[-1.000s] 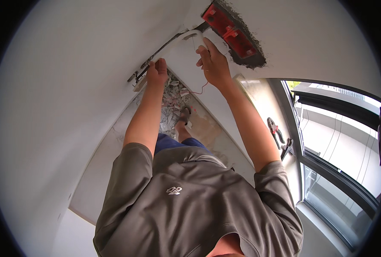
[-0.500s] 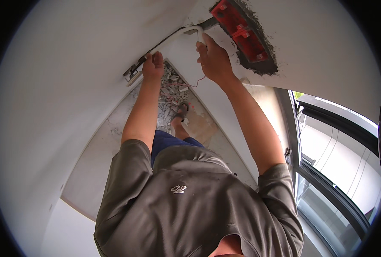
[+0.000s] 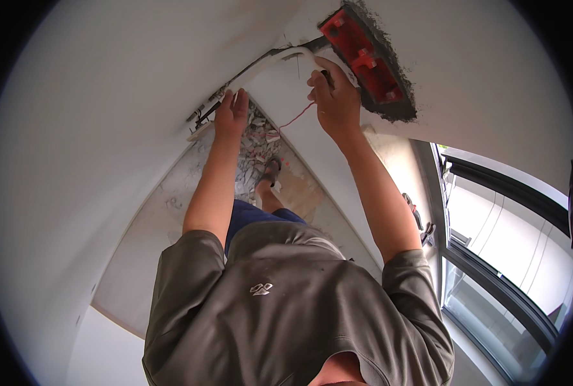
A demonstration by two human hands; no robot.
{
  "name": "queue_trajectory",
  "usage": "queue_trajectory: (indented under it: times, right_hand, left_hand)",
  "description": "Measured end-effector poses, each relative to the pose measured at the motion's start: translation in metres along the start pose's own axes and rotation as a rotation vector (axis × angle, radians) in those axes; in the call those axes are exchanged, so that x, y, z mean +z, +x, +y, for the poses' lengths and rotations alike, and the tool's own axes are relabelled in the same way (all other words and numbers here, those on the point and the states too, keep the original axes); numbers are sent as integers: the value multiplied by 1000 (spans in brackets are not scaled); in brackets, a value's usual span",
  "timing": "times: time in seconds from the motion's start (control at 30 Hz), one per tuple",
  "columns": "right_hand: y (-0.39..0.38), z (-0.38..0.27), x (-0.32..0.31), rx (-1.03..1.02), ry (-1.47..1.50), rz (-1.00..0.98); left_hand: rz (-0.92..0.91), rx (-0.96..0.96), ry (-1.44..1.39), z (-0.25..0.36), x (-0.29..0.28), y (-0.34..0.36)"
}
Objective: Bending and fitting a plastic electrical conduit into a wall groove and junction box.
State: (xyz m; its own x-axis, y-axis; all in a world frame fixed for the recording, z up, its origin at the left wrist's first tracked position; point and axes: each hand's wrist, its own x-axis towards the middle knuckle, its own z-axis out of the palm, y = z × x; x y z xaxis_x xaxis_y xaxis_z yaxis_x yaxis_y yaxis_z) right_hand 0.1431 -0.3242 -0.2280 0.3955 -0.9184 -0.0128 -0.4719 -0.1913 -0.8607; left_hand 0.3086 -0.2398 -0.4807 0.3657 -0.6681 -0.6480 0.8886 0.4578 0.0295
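Observation:
A white conduit pipe [image 3: 261,65] runs along a rough chased groove in the wall and bends over at its far right end. My right hand [image 3: 338,106] is closed around this bent end, just left of a red double wall box [image 3: 367,56]. Something small and dark shows between its thumb and fingers; I cannot make out what it is. From beneath that hand a thin red wire [image 3: 294,119] hangs in a curve. My left hand [image 3: 232,116] is raised at the pipe's lower left stretch, fingers stretched out and apart, touching or very near it.
Broken rubble [image 3: 246,170] lies on the floor in the corner, by my sandalled foot [image 3: 272,170]. A dark-framed window [image 3: 492,264] stands at the right. Near its frame rests a red and black object [image 3: 413,209], perhaps a tool.
My right hand has moved slightly right and down, its fingers curling more, and the red wire is pulled higher. My left hand's fingers have straightened. The view has shifted slightly.

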Motion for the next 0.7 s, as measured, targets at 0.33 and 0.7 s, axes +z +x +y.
queue_trajectory:
  times: [0.33,0.7]
  right_hand:
    - [-3,-28,-21,15,45,11]
    - [-161,43,-97,552,113,-113]
  left_hand:
    - [-88,-106,-145,-2,-3,-43]
    - [-326,167,789,7,59,-161]
